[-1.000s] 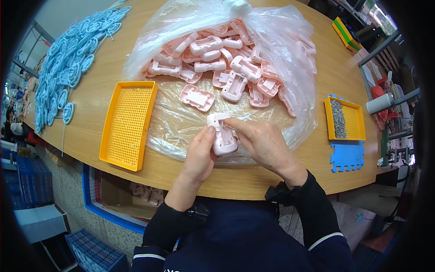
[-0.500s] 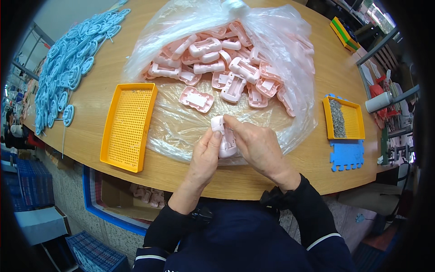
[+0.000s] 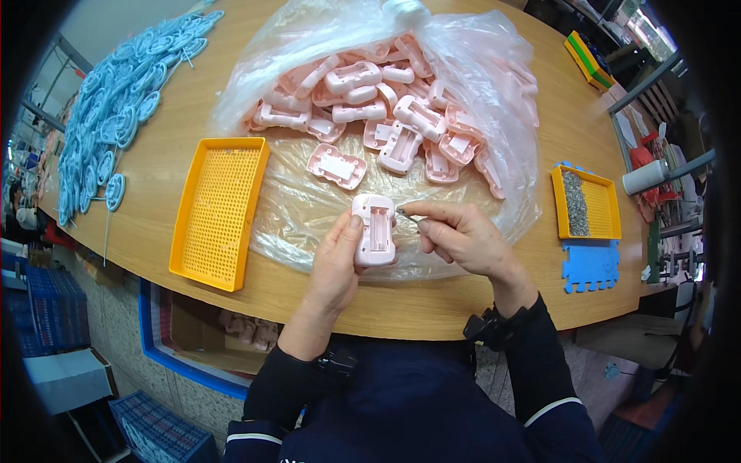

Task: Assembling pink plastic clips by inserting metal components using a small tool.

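Note:
My left hand (image 3: 336, 255) is closed on a pale pink plastic housing (image 3: 360, 251), its fingers and thumb along the left side. A recessed battery compartment (image 3: 380, 228) in the housing faces up. My right hand (image 3: 463, 235) is at the housing's upper right corner, with thumb and index finger pinched. Between them sits a small dark metal piece (image 3: 402, 212), too small to name. Beyond my hands, many more pink housings (image 3: 352, 79) lie heaped in an open clear plastic bag (image 3: 301, 224). One loose half shell (image 3: 336, 166) lies apart near the bag's mouth.
A yellow perforated tray (image 3: 179, 224) stands at the left. Light blue plastic parts (image 3: 116, 116) are piled at the far left. At the right, a smaller yellow tray (image 3: 602, 193) with grey metal bits (image 3: 573, 202) rests on a blue foam mat (image 3: 590, 266). A cardboard box (image 3: 193, 332) is below the table edge.
The housing has turned so its compartment shows fully upward. My right hand has drawn back to the right from it, and the small metal piece now shows at its fingertips.

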### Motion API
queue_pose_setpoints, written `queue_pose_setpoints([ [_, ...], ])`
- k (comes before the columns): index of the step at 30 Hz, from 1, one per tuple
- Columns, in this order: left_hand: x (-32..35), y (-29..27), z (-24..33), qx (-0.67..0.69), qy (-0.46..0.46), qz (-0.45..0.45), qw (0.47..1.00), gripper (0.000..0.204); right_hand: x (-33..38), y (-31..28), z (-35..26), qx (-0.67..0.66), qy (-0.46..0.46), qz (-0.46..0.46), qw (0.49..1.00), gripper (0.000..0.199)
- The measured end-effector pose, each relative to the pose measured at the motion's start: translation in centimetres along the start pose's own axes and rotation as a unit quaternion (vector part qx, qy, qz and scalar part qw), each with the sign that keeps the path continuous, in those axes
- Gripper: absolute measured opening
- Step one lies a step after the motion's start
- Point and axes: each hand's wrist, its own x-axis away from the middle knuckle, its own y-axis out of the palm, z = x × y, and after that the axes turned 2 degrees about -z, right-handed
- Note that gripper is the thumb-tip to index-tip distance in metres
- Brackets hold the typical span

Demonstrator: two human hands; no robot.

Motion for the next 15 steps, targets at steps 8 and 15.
queue_pose_setpoints([
  [8,0.3,0.6,1.2,0.008,-0.056,-0.018,0.998,0.033,-0.1,0.0,-0.8,0.049,-0.022,-0.015,0.998,0.032],
  [15,0.1,1.2,0.8,-0.209,0.107,-0.001,0.972,0.016,-0.2,0.1,-0.5,-0.06,0.02,-0.061,0.996,0.028],
])
